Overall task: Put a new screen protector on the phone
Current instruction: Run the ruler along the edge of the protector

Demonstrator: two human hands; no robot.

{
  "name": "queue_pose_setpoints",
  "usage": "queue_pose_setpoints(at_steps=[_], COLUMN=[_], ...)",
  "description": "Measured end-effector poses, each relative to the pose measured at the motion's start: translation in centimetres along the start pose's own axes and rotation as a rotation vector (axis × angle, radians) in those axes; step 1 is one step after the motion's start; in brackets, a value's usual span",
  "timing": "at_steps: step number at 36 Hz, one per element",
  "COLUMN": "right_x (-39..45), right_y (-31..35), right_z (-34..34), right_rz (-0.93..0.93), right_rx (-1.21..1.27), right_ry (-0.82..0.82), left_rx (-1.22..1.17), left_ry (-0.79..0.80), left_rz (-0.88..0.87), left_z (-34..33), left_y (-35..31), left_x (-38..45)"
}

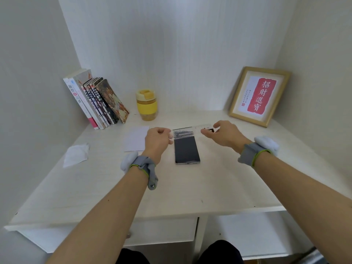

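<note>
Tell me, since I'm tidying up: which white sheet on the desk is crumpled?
The left sheet, near the desk's left edge, is creased; the paper beside the left hand lies flat.

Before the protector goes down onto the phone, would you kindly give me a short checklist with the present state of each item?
1. Dark-screened phone lies flat on the white wooden desk: ok.
2. Clear rectangular screen protector held at both ends, left hand and right hand pinching it: ok.
3. Protector lined up with the phone: not ok, it is held crosswise above the far end.
4. Screen free of dust: cannot tell.
5. Backing film peeled off: cannot tell.
</note>
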State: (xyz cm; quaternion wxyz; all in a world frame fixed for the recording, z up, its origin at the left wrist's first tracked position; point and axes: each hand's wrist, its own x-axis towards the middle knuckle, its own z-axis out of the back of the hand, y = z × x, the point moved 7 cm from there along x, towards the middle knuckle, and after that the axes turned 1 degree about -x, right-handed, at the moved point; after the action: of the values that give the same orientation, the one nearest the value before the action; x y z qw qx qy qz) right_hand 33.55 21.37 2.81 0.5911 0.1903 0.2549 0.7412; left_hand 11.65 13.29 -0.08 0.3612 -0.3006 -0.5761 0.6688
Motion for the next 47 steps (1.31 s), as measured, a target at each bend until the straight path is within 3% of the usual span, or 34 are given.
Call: queue_pose_setpoints(at_steps=[5, 8, 12, 19, 26, 47], right_x=[-1.1, -1.3, -1.6, -1.9, -2.5, -3.7], right_y=[-0.3, 0.6, 1.2, -1.5, -2.8, -2.0], right_z=[-2.5, -3.8, -4.3, -3.0, -3.5, -4.0], right_rz=[-0.243, -0.262, -0.211, -0.167, -0.124, 0.008], right_rx=[0.956, 1.153, 1.065, 1.085, 0.983, 0.863], right_ry=[0.201, 0.29, 0.329, 0.142, 0.124, 0.167], left_rx=[-0.097, -0.016, 0.085, 0.564, 0.764, 0.773], left_ry=[0.094, 0.209, 0.274, 0.272, 0.349, 0.41], left_rz=[0.061, 0.009, -0.109, -0.348, -0.398, -0.373], left_z=[-0.8, -1.8, -2.7, -3.1, -4.2, -4.0], left_y=[-0.2, -0.5, -1.0, -0.7, 0.5, 0.8], left_x=[-0.6, -1.5, -2.2, -2.1, -2.4, -3.0])
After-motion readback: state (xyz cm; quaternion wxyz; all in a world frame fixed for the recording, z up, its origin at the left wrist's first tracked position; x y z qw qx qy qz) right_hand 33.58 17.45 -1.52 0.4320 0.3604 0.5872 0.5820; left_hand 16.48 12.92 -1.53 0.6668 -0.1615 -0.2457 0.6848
